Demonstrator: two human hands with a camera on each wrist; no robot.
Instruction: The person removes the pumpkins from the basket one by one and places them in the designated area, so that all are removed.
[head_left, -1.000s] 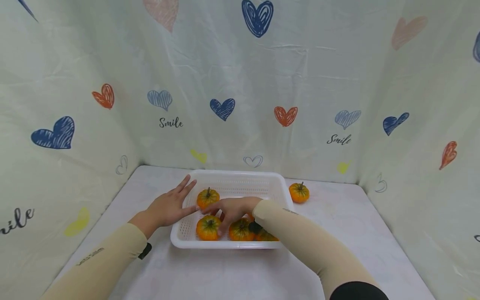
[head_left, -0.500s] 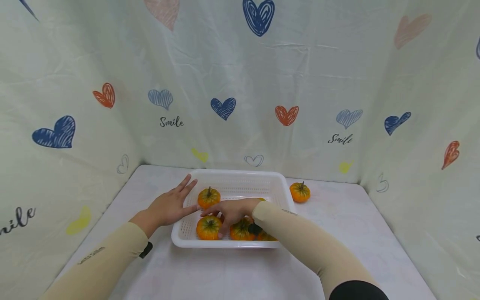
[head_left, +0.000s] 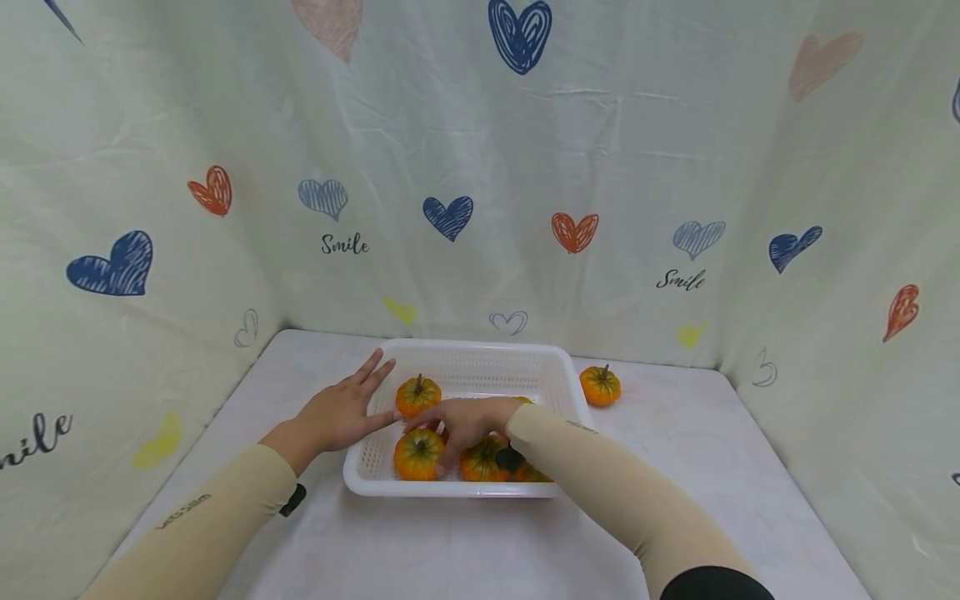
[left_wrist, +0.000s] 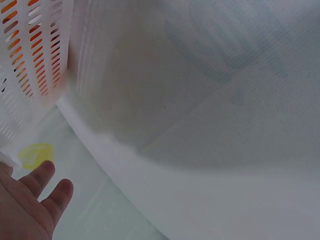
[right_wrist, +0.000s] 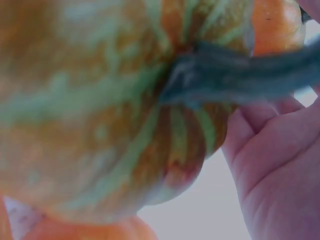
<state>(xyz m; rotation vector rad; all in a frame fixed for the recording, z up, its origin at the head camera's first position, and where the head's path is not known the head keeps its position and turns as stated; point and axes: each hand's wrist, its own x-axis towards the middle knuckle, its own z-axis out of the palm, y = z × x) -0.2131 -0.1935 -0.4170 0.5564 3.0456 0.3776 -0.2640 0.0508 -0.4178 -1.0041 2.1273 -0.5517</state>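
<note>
In the head view a white plastic basket (head_left: 465, 490) holds several small orange-and-green pumpkins. My right hand (head_left: 465, 422) reaches down into it, thumb and fingers curled about the front-left pumpkin (head_left: 415, 455). Behind that one sits the back-left pumpkin (head_left: 417, 395). The front-middle pumpkin (head_left: 480, 462) lies under my right wrist, and a large striped pumpkin (right_wrist: 100, 125) with a thick stem fills the right wrist view. My left hand (head_left: 337, 414) spreads its fingers at the basket's left rim, thumb over the edge. My right forearm hides part of the basket's right side.
Another pumpkin (head_left: 600, 386) stands on the white table (head_left: 675, 433), just right of the basket. A heart-printed curtain (head_left: 510, 167) rises behind the table and along both sides. The basket's slotted wall (left_wrist: 35, 55) shows in the left wrist view.
</note>
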